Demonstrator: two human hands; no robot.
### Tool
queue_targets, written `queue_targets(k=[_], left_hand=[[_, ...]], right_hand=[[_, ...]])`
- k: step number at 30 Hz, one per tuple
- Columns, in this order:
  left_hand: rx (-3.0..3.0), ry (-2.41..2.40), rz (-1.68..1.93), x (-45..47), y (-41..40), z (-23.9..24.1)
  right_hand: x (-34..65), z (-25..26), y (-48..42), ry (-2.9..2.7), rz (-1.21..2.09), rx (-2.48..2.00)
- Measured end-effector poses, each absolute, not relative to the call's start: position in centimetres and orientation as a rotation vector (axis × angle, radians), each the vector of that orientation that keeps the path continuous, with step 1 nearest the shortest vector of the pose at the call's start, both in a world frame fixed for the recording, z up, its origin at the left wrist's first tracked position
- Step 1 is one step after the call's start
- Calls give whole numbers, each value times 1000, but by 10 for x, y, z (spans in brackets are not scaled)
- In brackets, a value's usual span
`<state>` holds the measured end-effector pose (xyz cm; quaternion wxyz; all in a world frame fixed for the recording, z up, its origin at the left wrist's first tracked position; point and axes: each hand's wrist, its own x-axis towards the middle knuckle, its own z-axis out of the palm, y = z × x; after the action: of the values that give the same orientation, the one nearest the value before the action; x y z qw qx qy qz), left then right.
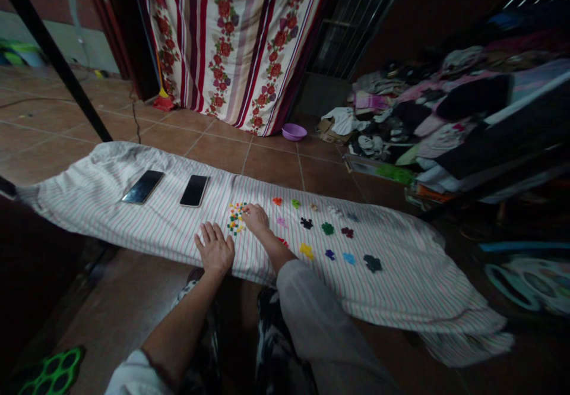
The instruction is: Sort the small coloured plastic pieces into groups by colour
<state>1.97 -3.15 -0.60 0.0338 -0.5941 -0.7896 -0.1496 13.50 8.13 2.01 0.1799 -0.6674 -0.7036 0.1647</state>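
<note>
- We are taking the mixed pile [236, 218] of yellow, green and other bits as our landmark; it is lying loose on the striped cloth [160, 228].
- We are seeing the left hand [216, 249] resting open, palm down, fingers spread, just left of the pile on its near side, probably steadying the cloth.
- We are watching the right hand [256, 218] bending its fingers together at the pile's right edge, a posture suiting small bits; we are not managing to tell whether one is being gripped.
- We are finding single-colour clusters [306, 251] sitting apart in rough rows right of the pile, perhaps keeping colours separate.
- We are noting the nearer phone [195, 191] and farther phone [143, 187] lying left of the pile, probably leaving the hands room.
</note>
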Motion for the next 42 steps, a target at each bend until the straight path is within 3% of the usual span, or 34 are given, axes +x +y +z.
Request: queue_targets(k=[11, 29, 42], left_hand=[[-1824, -2419, -405, 20, -32, -6], [-1813, -2411, -436, 21, -34, -2], [-1812, -2426, -392, 21, -34, -3]], right_hand=[[154, 9, 80, -1861, 516, -1769], [270, 13, 60, -1617, 295, -1856], [378, 25, 49, -1378, 38, -2195]])
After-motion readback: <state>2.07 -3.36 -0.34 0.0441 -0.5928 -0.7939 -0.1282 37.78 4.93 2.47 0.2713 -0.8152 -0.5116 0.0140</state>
